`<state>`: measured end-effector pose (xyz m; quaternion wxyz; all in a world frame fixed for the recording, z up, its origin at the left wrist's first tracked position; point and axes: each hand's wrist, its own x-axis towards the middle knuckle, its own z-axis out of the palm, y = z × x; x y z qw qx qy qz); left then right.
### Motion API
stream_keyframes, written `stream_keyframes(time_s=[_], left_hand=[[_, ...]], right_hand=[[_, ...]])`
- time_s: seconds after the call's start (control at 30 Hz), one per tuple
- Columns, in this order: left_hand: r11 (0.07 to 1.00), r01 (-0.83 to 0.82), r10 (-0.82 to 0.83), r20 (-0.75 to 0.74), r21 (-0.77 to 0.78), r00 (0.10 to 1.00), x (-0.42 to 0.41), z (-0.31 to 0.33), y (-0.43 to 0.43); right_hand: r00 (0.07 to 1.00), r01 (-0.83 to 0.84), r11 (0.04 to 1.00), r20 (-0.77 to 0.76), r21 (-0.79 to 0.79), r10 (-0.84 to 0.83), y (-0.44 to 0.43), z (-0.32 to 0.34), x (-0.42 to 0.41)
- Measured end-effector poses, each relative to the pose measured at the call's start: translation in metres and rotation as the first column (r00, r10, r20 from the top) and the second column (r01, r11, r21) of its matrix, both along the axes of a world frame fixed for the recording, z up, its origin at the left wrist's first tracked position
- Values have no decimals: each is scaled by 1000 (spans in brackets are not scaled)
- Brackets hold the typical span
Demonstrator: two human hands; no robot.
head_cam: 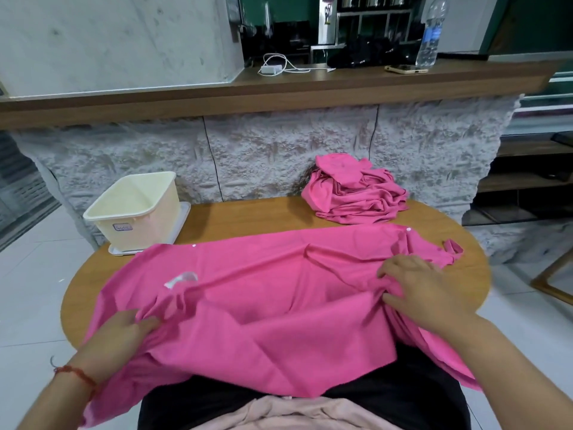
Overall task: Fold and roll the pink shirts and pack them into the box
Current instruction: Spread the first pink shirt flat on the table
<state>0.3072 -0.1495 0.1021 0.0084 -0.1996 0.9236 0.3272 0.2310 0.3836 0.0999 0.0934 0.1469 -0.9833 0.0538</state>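
A pink shirt (263, 293) lies spread across the wooden table (235, 218), its near edge hanging over toward my lap. My left hand (124, 330) pinches a gathered fold of the shirt at its lower left. My right hand (424, 283) grips bunched fabric on the shirt's right side. A heap of more pink shirts (356, 190) sits at the table's far right. The cream plastic box (136, 209) stands open and holds nothing at the far left corner, resting on its white lid.
A rough stone counter front (279, 150) rises right behind the table, topped by a wooden ledge (279, 88) with a charger, a phone and a water bottle (431, 32). White tiled floor surrounds the table. A wooden frame (555, 274) stands at the right.
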Motion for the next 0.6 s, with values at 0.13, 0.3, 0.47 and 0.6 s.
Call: stream_keyframes(time_s=[0.13, 0.3, 0.47, 0.6], left_hand=[[942, 95, -92, 23, -323, 995, -2, -9, 5], [814, 541, -578, -204, -211, 790, 3, -20, 94], [444, 766, -781, 218, -465, 586, 5, -53, 163], [404, 709, -768, 206, -578, 606, 1, -61, 169]], right_hand=[[985, -48, 999, 166, 1, 47, -3, -17, 5], [984, 35, 968, 179, -247, 10, -3, -18, -1], [995, 55, 891, 97, -450, -13, -11, 3, -16], [995, 97, 882, 35, -462, -92, -6, 9, -26]])
